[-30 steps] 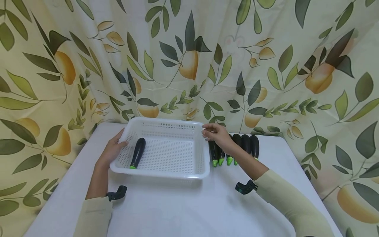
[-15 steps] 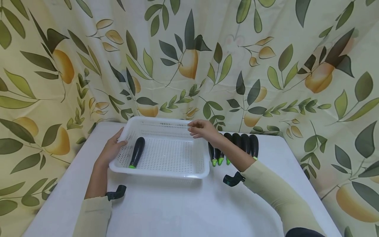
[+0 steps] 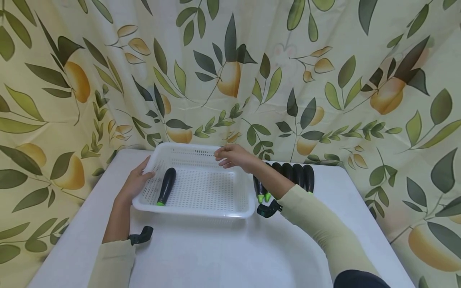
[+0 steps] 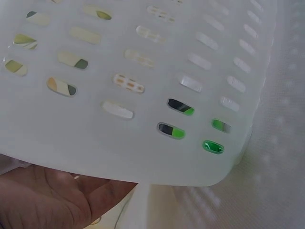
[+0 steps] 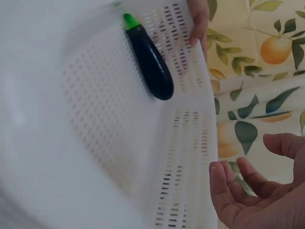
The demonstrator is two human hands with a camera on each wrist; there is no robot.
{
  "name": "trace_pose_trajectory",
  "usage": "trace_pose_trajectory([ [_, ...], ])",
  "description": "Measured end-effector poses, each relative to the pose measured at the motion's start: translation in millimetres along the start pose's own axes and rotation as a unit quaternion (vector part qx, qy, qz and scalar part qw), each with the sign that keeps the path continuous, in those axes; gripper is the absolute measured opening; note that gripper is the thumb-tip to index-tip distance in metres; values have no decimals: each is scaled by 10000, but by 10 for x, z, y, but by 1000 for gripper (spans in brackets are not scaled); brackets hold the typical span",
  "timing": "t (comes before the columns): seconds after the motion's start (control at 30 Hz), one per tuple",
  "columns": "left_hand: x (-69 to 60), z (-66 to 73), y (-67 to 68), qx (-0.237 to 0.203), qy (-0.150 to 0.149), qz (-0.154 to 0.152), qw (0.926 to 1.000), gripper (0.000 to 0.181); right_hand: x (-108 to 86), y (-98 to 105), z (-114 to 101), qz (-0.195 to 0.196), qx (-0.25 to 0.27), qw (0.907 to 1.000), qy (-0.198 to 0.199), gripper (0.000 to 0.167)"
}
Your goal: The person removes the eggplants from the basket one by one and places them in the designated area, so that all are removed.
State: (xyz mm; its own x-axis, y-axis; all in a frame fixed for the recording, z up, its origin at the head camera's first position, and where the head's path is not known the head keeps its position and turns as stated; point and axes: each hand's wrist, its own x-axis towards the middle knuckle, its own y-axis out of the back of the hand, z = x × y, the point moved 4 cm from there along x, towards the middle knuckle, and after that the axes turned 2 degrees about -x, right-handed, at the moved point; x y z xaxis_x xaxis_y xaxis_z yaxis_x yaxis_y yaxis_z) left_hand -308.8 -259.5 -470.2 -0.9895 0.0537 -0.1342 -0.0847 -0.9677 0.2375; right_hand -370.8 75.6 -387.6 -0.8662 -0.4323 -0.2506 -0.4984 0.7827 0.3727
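Note:
A white perforated plastic basket (image 3: 201,214) stands on the table, with one dark eggplant (image 3: 167,186) lying at its left end, green tip toward me. My left hand (image 3: 136,182) grips the basket's left rim, thumb over the edge; the left wrist view shows the palm (image 4: 52,198) under the rim, beside the slotted wall. Above the basket's far side hovers my right hand (image 3: 237,157), holding nothing. Its fingers are loosely bent and apart in the right wrist view, where the hand (image 5: 262,191) is beside the rim and the eggplant (image 5: 150,62) lies inside.
Several more eggplants (image 3: 298,174) lie in a row right of the basket, partly behind my right forearm. A white-covered table (image 3: 216,252) extends in front. Behind it hangs a leaf-and-fruit patterned curtain (image 3: 259,108).
My right hand has moved left from the basket's far right corner to above its far side, fingers loosely bent. The left hand, basket and eggplants have stayed in place.

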Motion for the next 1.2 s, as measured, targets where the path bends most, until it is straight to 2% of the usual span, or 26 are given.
trace_pose_trajectory([
  [0.17,9,-12,9,-36,4,-42,10000,69,158,-46,-50,-236,24,9997,70,42],
  [0.37,27,-43,39,-87,57,-8,9999,69,332,-121,-105,-411,14,9988,253,39],
  [0.67,77,-132,50,-121,10,-39,9999,68,542,-400,-15,-391,-89,9991,163,30],
  [0.93,84,-73,32,-184,-156,-46,9997,67,654,-570,56,-525,-165,9983,184,30],
  [1.2,38,-38,27,-173,-176,-40,9997,69,801,-662,125,-621,168,9979,18,31],
])
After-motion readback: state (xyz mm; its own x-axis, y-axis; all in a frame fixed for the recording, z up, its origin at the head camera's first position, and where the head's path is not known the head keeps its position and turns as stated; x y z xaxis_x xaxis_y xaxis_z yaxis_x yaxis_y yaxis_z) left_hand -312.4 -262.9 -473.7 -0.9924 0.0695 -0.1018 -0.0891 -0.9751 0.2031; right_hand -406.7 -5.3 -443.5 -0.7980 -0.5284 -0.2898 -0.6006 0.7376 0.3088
